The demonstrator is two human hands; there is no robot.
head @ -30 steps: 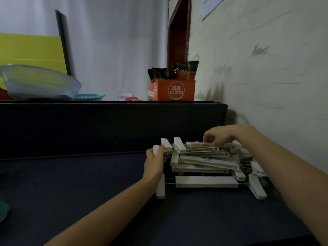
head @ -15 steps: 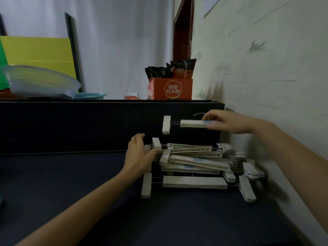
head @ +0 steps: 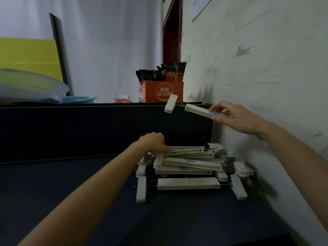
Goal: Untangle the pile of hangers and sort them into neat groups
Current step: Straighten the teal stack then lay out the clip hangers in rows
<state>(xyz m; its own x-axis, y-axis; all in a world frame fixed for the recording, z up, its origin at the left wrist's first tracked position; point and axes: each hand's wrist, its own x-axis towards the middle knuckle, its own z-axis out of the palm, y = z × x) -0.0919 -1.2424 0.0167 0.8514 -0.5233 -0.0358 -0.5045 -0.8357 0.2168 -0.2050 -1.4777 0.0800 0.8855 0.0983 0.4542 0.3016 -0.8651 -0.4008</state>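
Observation:
A pile of white clip hangers [head: 190, 167] lies on the dark table [head: 71, 189] against the right wall. My left hand [head: 152, 141] rests on the pile's top left, its fingers curled down onto the upper hangers; I cannot tell whether it grips one. My right hand [head: 234, 118] pinches the bar of one white hanger [head: 195, 109] and holds it in the air above the pile, tilted, with its clip end up at the left.
A dark raised ledge [head: 88, 121] runs behind the table. On it stand an orange box of snack packets [head: 163, 93], a clear plastic bowl [head: 30, 87] and a blue basket [head: 78, 99]. The pale wall [head: 266, 68] closes off the right side.
My right hand has lifted one hanger off the pile and raised it higher. My left hand has moved from the pile's left end onto its top.

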